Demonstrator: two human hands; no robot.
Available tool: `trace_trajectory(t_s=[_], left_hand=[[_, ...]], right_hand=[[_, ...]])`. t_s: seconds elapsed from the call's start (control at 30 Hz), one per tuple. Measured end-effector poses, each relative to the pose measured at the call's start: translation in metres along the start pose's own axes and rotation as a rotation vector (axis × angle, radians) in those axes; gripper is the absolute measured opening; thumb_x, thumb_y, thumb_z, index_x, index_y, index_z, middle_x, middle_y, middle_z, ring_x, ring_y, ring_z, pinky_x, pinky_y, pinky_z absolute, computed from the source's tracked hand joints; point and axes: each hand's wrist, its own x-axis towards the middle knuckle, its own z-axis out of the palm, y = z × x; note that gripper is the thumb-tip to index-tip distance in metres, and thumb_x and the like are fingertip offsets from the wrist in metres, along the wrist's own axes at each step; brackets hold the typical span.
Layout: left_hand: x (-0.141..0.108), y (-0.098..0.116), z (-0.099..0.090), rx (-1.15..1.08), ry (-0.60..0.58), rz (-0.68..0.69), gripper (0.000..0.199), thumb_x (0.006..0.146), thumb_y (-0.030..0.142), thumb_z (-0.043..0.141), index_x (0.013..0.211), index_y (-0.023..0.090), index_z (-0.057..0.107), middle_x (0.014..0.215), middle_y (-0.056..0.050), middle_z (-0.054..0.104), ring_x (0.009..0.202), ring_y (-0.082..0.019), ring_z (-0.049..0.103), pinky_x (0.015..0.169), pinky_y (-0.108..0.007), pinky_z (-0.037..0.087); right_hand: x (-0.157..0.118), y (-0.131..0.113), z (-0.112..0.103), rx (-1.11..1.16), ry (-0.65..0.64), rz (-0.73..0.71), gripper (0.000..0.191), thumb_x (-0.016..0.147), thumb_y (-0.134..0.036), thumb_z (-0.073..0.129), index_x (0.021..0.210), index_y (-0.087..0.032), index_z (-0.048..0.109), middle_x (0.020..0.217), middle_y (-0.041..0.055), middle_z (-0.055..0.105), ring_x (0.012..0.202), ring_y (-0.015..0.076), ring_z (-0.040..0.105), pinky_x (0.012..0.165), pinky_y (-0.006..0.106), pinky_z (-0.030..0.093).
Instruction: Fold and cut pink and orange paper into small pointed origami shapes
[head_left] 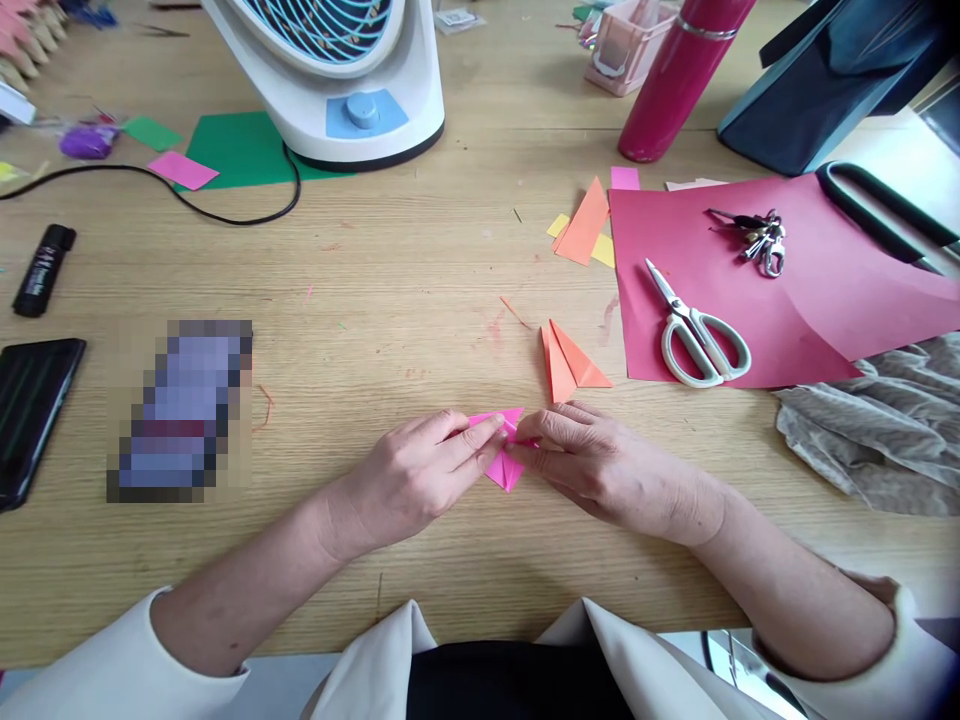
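A small folded pink paper (pixel 508 472) lies on the wooden table between my hands, near its front edge. My left hand (pixel 429 465) presses on its left side with the fingertips, the fingers held together. From the right, my right hand (pixel 589 460) pinches the paper's right side. The fingers cover parts of the folds. Just beyond my right hand sits a folded orange paper (pixel 570 365). Another folded orange piece (pixel 585 222) rests farther back, over yellow scraps.
White-handled scissors (pixel 701 340) and keys (pixel 766 243) lie on red paper (pixel 645 290) at the right. A fan (pixel 360 110) and a pink bottle (pixel 671 85) stand behind. Phones, a glue stick (pixel 43 272) and a black cable are at the left; grey cloth (pixel 877 430) lies right.
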Motion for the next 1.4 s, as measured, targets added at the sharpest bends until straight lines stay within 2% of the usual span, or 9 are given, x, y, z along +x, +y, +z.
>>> trace_trajectory(t_s=[0.13, 0.3, 0.47, 0.6, 0.77, 1.03, 1.4], left_hand=[[0.0001, 0.0004, -0.0019, 0.011, -0.015, 0.006, 0.038, 0.091, 0.006, 0.061, 0.129, 0.01, 0.062, 0.131, -0.006, 0.069, 0.102, -0.019, 0.068, 0.087, -0.032, 0.061], [-0.0013, 0.0011, -0.0024, -0.002, -0.032, -0.007, 0.042, 0.091, 0.005, 0.06, 0.133, 0.01, 0.059, 0.135, -0.005, 0.066, 0.11, -0.02, 0.066, 0.092, -0.032, 0.06], [-0.002, 0.0017, -0.0019, -0.006, -0.039, -0.009, 0.041, 0.091, 0.006, 0.06, 0.132, 0.008, 0.059, 0.13, -0.007, 0.069, 0.108, -0.02, 0.066, 0.092, -0.033, 0.059], [-0.0011, 0.0024, -0.0015, 0.008, -0.057, -0.006, 0.041, 0.092, 0.006, 0.058, 0.133, 0.007, 0.058, 0.129, -0.009, 0.069, 0.107, -0.021, 0.067, 0.092, -0.034, 0.059], [-0.0006, 0.0038, -0.0011, 0.001, -0.074, -0.032, 0.037, 0.094, 0.008, 0.055, 0.131, 0.011, 0.06, 0.134, -0.008, 0.066, 0.11, -0.021, 0.065, 0.092, -0.033, 0.058], [-0.0017, 0.0046, -0.0012, -0.018, -0.097, -0.045, 0.035, 0.094, 0.008, 0.055, 0.128, 0.012, 0.062, 0.135, -0.007, 0.066, 0.108, -0.02, 0.064, 0.091, -0.034, 0.058], [-0.0029, 0.0052, -0.0011, -0.016, -0.108, -0.037, 0.038, 0.095, 0.01, 0.054, 0.132, 0.013, 0.059, 0.138, -0.007, 0.064, 0.11, -0.021, 0.062, 0.092, -0.035, 0.057]], right_hand=[[-0.0003, 0.0001, -0.0016, -0.004, -0.006, -0.005, 0.027, 0.1, -0.009, 0.042, 0.117, -0.009, 0.063, 0.11, 0.0152, 0.061, 0.092, 0.0203, 0.057, 0.083, 0.037, 0.052], [-0.0001, -0.0012, -0.0038, -0.015, -0.027, 0.007, 0.027, 0.101, -0.008, 0.04, 0.115, -0.009, 0.063, 0.11, 0.0156, 0.061, 0.1, 0.0224, 0.059, 0.085, 0.038, 0.052], [0.0011, -0.0029, -0.0034, -0.033, -0.003, 0.03, 0.03, 0.101, -0.009, 0.039, 0.122, -0.009, 0.06, 0.108, 0.0161, 0.06, 0.101, 0.024, 0.058, 0.085, 0.039, 0.053], [0.0035, -0.0046, -0.002, -0.058, 0.013, 0.056, 0.026, 0.101, -0.01, 0.039, 0.111, -0.011, 0.064, 0.104, 0.0153, 0.06, 0.098, 0.0241, 0.057, 0.083, 0.039, 0.053], [0.0064, -0.0062, -0.0012, -0.113, 0.017, 0.071, 0.026, 0.101, -0.009, 0.039, 0.096, -0.01, 0.065, 0.102, 0.0162, 0.059, 0.092, 0.0234, 0.054, 0.081, 0.039, 0.052], [0.0061, -0.0045, -0.0007, -0.069, 0.025, 0.106, 0.027, 0.101, -0.008, 0.037, 0.102, -0.01, 0.064, 0.103, 0.0148, 0.058, 0.09, 0.0219, 0.053, 0.082, 0.038, 0.052], [0.0023, -0.0017, -0.0066, 0.015, 0.025, 0.078, 0.027, 0.096, -0.002, 0.04, 0.107, -0.01, 0.064, 0.108, 0.0156, 0.061, 0.097, 0.0232, 0.058, 0.086, 0.039, 0.054]])
